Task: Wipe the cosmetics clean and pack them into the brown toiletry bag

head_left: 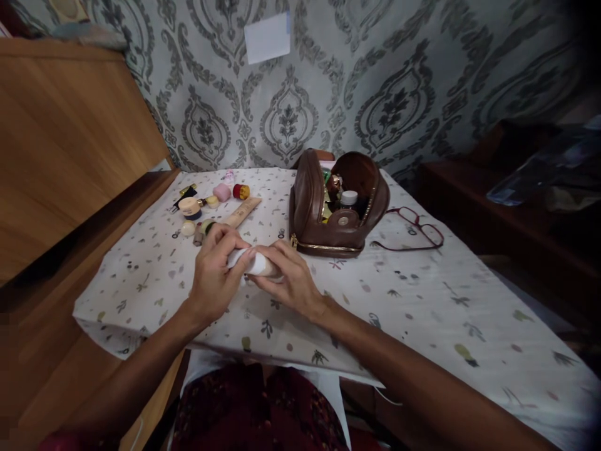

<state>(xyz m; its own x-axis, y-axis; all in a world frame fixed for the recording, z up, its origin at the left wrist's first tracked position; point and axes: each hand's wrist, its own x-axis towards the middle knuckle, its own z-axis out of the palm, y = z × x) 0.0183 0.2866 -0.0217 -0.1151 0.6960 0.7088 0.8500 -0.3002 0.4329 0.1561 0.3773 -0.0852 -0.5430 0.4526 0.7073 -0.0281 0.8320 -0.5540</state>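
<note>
Over the front part of the table, both my hands meet at a small bottle [263, 265] with a white top and a beige body, lying tilted on its side. My right hand [293, 275] wraps its fingers round the body. At the white end, my left hand [216, 266] is closed on a soft white piece [236, 255] that looks like a wipe, pressed to the bottle; the fingers partly hide it. Just beyond my left hand lies a beige squeeze tube [243, 212]. A brown cosmetic bag [307, 216] stands unzipped behind my right hand, with small containers inside.
Several small cosmetics lie at the back left, among them a cream jar [189, 208], a pink item [221, 191] and a red-and-gold one [241, 191]. Red-framed glasses [429, 235] rest right of the bag. A wooden cabinet [79, 138] borders the patterned tablecloth [413, 326] on the left.
</note>
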